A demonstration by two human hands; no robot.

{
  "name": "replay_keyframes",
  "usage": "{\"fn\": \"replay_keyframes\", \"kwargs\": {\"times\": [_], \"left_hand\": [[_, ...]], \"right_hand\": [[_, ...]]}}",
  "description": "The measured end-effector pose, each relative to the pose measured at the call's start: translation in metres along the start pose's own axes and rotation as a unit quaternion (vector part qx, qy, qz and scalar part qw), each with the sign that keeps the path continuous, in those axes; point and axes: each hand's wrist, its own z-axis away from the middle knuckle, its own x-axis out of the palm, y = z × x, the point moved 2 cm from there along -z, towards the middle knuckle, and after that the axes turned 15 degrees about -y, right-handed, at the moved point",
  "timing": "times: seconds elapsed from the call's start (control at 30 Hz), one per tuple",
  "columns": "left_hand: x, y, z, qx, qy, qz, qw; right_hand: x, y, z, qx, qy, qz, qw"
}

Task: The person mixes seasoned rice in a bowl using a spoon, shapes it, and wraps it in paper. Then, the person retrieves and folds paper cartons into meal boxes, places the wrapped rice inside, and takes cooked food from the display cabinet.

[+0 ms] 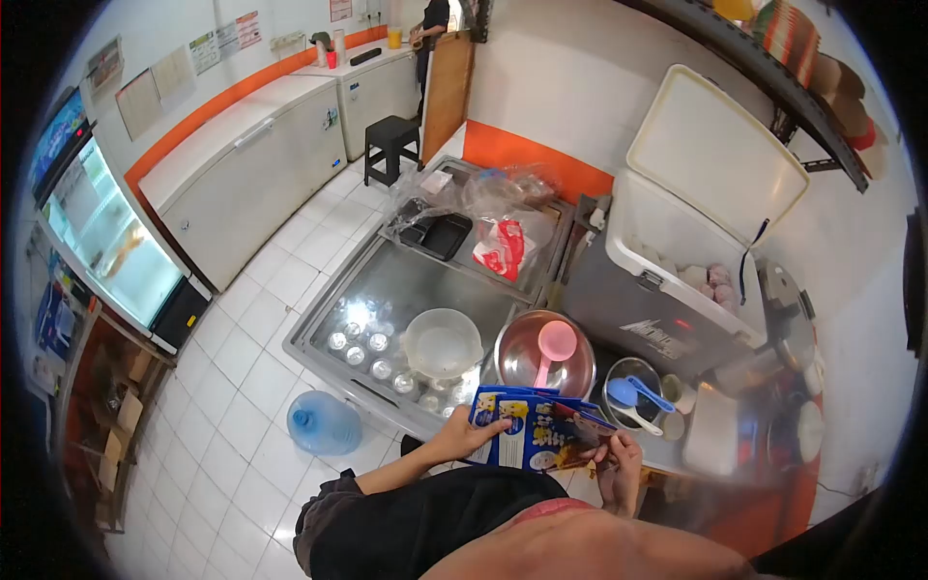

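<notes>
In front of my body I hold a few blue printed packets (527, 432) with yellow and brown pictures, flat and overlapping. My left hand (471, 435) is closed on their left edge, thumb on top. At the right end my right hand (619, 466) pinches the packets with its fingers. Just beyond them is a metal bowl (509, 350) with a pink dipper (557, 343) in it. To the right stands a smaller bowl (619, 371) with a blue ladle (623, 391) and other utensils.
A white plastic bowl (443, 344) and several clear glasses (381, 369) stand on the metal counter (387, 275). An open cooler box (628, 300) holds round pinkish items. A blue water jug (324, 422) is on the floor. A person (431, 39) stands far back.
</notes>
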Motion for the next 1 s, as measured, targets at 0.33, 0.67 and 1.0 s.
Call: {"fn": "replay_keyframes", "kwargs": {"times": [0.33, 0.67, 1.0], "left_hand": [[-0.093, 0.044, 0.032, 0.092, 0.149, -0.024, 0.984], [-0.162, 0.039, 0.059, 0.068, 0.258, 0.091, 0.959], [-0.196, 0.023, 0.053, 0.072, 0.147, 0.073, 0.984]], "right_hand": [[0.116, 0.042, -0.051, -0.080, -0.034, 0.321, 0.943], [0.156, 0.092, -0.090, 0.048, -0.198, 0.260, 0.944], [0.160, 0.044, -0.101, 0.030, -0.125, 0.456, 0.881]]}}
